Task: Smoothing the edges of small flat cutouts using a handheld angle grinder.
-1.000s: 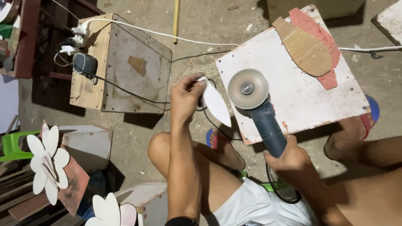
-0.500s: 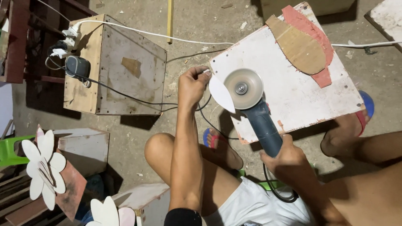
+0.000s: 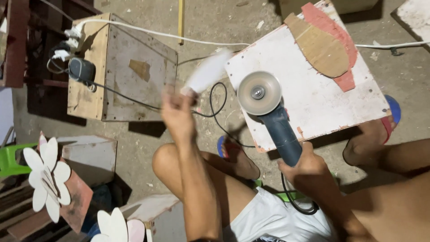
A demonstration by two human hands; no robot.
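White board point(image 3: 309, 101): brown cutout point(image 3: 320, 45), perhaps cardboard.

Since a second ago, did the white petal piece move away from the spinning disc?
Yes. The left hand has swung the white petal piece left and up, off the grinder disc, toward the wooden box.

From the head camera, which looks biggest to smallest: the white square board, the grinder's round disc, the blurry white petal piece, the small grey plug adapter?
1. White square board, clearly largest.
2. Round grey grinder disc and white petal-shaped piece in the left hand: look alike, and the petal is motion-blurred, so unranked.
3. Small grey plug adapter, smallest.
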